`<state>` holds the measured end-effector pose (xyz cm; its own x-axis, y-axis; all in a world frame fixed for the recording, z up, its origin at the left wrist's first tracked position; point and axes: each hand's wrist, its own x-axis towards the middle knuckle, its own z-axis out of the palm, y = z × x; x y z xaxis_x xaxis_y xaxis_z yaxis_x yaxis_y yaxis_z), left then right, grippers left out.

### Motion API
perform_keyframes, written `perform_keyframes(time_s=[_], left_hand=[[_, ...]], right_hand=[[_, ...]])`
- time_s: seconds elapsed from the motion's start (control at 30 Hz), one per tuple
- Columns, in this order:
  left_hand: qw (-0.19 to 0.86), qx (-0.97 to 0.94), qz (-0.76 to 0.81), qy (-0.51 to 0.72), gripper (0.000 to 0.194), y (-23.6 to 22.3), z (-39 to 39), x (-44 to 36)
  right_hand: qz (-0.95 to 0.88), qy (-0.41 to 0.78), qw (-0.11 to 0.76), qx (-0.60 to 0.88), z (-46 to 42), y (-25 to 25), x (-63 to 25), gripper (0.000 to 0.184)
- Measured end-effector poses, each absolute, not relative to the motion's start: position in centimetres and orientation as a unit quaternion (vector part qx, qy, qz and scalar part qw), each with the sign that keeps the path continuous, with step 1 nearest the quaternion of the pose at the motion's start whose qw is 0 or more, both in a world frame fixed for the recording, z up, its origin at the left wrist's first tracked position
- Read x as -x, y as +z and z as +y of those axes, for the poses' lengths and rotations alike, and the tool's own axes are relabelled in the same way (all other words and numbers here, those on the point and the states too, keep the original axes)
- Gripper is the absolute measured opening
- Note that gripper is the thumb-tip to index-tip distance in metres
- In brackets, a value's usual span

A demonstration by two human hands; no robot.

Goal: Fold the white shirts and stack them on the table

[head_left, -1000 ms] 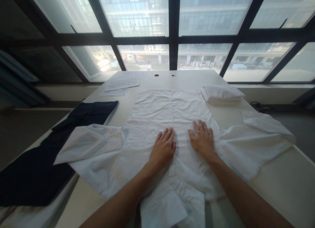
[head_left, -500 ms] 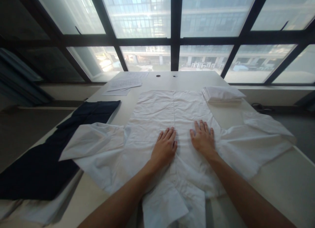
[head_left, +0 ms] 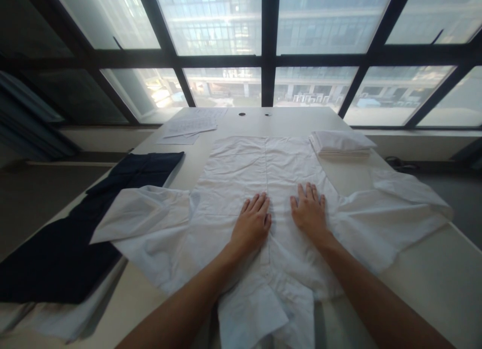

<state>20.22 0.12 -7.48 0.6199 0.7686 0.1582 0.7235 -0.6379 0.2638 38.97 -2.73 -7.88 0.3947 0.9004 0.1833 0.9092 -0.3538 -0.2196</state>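
Observation:
A white long-sleeved garment, like a shirt or lab coat [head_left: 233, 173], lies spread on the table with its collar end toward me and a seam down its middle. My left hand [head_left: 251, 221] rests flat on it, just left of the seam, fingers stretched forward. To the right of the seam lies my right hand [head_left: 309, 211], palm down with the fingers spread. Neither hand grips the cloth. One sleeve [head_left: 146, 213] reaches out to the left over dark cloth; the other sleeve [head_left: 391, 208] extends to the table's right edge. My forearms cover part of the lower fabric.
Dark navy folded cloth [head_left: 68, 243] lies along the table's left edge, over some pale cloth. Printed papers [head_left: 192, 126] are at the far left. A folded white cloth stack [head_left: 341, 142] sits at the far right. Large windows [head_left: 222, 88] stand beyond the white table [head_left: 301, 119].
Both hands stay in almost the same place on the white garment. The whole view has shifted very slightly; nothing else has visibly moved.

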Motion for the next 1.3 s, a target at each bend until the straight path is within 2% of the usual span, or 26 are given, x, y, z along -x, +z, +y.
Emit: perform_keyframes(time_s=[0.13,0.23,0.47,1.3], left_hand=[[0.076,-0.897,0.415,0.131,0.052,-7.7,0.2,-20.3],[0.07,-0.897,0.416,0.133,0.053,-7.8,0.2,-20.3],[0.074,-0.897,0.415,0.133,0.052,-7.9,0.3,-20.3],[0.077,-0.896,0.416,0.134,0.052,-7.8,0.2,-20.2]], right_hand=[[-0.666,-0.002,0.198,0.719,-3.4,-7.2,-36.3,0.056],[-0.724,0.051,0.185,0.662,-3.9,-7.4,-35.0,0.056],[-0.696,0.059,0.132,0.704,-4.1,-7.5,-35.3,0.055],[-0.68,0.051,0.121,0.721,-3.9,-7.6,-35.3,0.056]])
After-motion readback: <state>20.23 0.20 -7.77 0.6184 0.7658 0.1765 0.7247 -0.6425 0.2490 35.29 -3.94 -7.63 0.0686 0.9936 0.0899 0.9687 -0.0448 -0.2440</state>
